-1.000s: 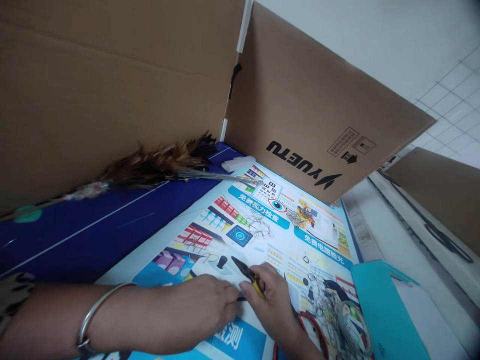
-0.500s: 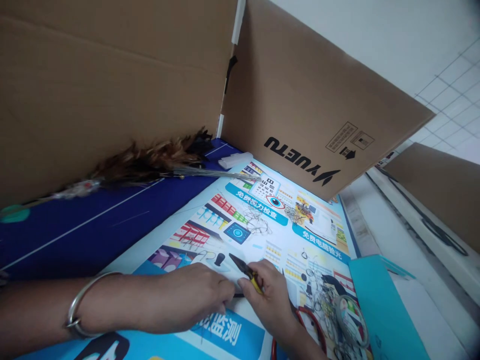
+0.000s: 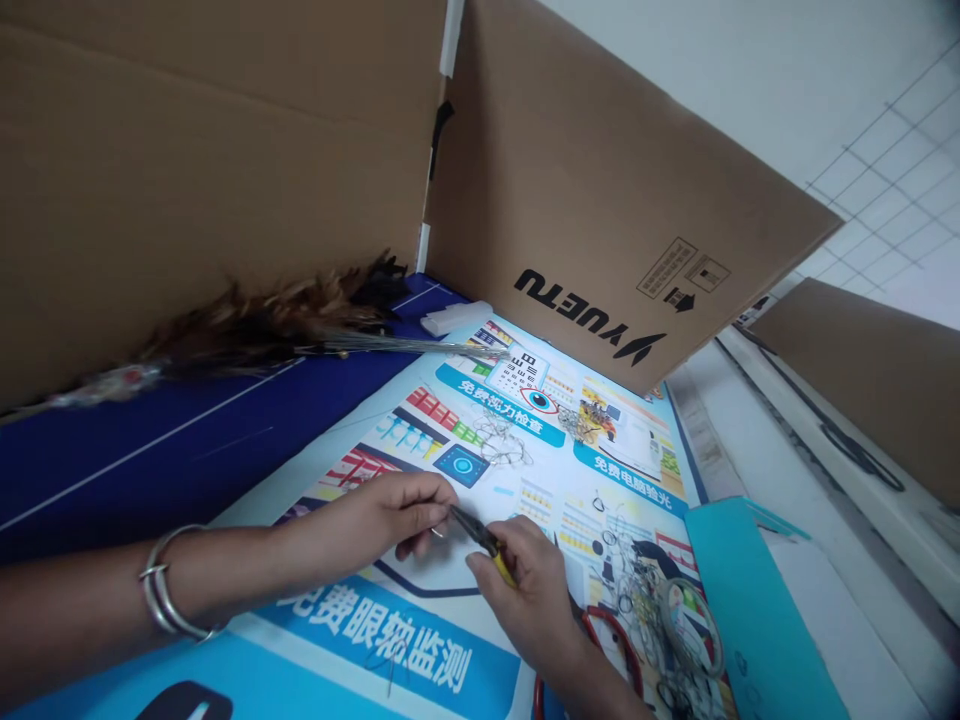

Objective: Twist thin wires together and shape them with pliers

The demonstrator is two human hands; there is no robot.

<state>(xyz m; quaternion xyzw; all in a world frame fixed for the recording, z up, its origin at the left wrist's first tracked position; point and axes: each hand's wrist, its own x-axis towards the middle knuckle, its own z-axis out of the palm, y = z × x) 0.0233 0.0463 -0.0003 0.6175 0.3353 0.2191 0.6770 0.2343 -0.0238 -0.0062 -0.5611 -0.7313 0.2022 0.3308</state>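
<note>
My right hand (image 3: 531, 580) is wrapped round a pair of pliers (image 3: 477, 530) with dark pointed jaws and yellow handles. The jaw tips reach the fingertips of my left hand (image 3: 405, 512). My left fingers are pinched on a small curved piece of wire (image 3: 437, 532), part of which shows below them; the rest is hidden. Whether the jaws grip that wire I cannot tell. Beneath both hands lies a printed poster (image 3: 420, 625) with a few thin dark wires (image 3: 390, 655) on it. Red-handled scissors (image 3: 628, 650) lie partly under my right forearm.
A tangle of wire pieces (image 3: 634, 590) and a round ring-shaped coil (image 3: 690, 628) lie at right, beside a teal box (image 3: 757, 610). Wire loops (image 3: 501, 440) sit farther back. Straight wires (image 3: 420, 345) and brown feathers (image 3: 277, 315) lie along the cardboard wall (image 3: 225, 150).
My left hand has risen and turned, bringing its fingertips to the pliers' tips; a wire curve now shows in them. The pliers stay in my right hand. The view has shifted slightly.
</note>
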